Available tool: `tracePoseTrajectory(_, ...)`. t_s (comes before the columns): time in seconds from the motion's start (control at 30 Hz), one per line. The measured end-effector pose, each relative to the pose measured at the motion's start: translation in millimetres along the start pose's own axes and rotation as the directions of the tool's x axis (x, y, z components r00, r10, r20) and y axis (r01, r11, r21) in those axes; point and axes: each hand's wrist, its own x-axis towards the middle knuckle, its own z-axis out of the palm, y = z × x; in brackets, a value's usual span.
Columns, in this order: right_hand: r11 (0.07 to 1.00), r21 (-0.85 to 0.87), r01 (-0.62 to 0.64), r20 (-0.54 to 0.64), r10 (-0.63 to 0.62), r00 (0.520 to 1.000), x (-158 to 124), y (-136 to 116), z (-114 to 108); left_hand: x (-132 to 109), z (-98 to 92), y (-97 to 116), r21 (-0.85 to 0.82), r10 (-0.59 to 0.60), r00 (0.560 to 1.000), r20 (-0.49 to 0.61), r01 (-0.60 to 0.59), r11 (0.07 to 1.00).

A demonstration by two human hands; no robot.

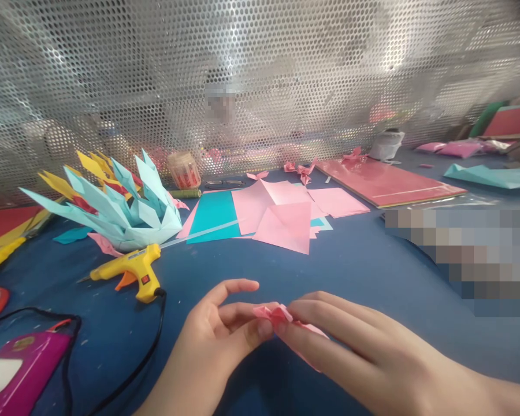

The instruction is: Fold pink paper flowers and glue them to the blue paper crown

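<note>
A small piece of folded pink paper (274, 312) is held between both hands above the blue table, near the bottom middle. My left hand (229, 329) pinches its left end between thumb and index finger, and another finger arches above. On the other side my right hand (355, 341) grips the paper with the fingers over it and the thumb in front. Part of the pink paper shows below the right fingers; the rest is hidden by them. Beyond the hands lie pink paper sheets (286, 228) over a teal sheet (212, 216).
At left stand a light-blue folded-paper piece (143, 225) and a yellow glue gun (134, 268) with its black cord (151, 346). A magenta object (34, 370) lies nearer. A red packet (385, 176) and small pink folded pieces (305, 173) are by the perforated metal panel (260, 58).
</note>
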Motion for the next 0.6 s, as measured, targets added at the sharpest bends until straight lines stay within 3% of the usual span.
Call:
tracePoseTrajectory(0.1, 0.999, -0.038, -0.017, 0.021, 0.017, 1.000, 0.3, -2.1, 0.9, -2.9, 2.3, 1.7, -0.031, 0.000, 1.000, -0.019, 0.000, 1.000)
tracePoseTrajectory(0.3, 0.998, -0.054, -0.021, -0.119, 0.015, 0.993, -4.7, -1.5, 11.1, -5.1, 2.1, 2.8, -0.075, 0.004, 1.000, -0.028, -0.006, 0.997)
tracePoseTrajectory(0.4, 0.998, -0.020, -0.058, -0.096, 0.055, 0.994, -7.0, -1.8, 11.0, -6.1, 1.5, 2.7, -0.070, 0.020, 1.000, -0.024, -0.022, 0.997)
tracePoseTrajectory(0.5, 0.972, 0.195, -0.128, -0.063, 0.143, 0.988, -7.6, -2.1, 8.2, -8.1, 1.9, 3.7, -0.056, 0.058, 0.998, -0.016, -0.059, 0.997)
tracePoseTrajectory(0.6, 0.834, 0.463, -0.299, -0.060, 0.366, 0.929, -5.0, -0.7, 8.2, -10.7, 2.6, 6.2, 0.000, 0.088, 0.996, -0.032, -0.088, 0.996)
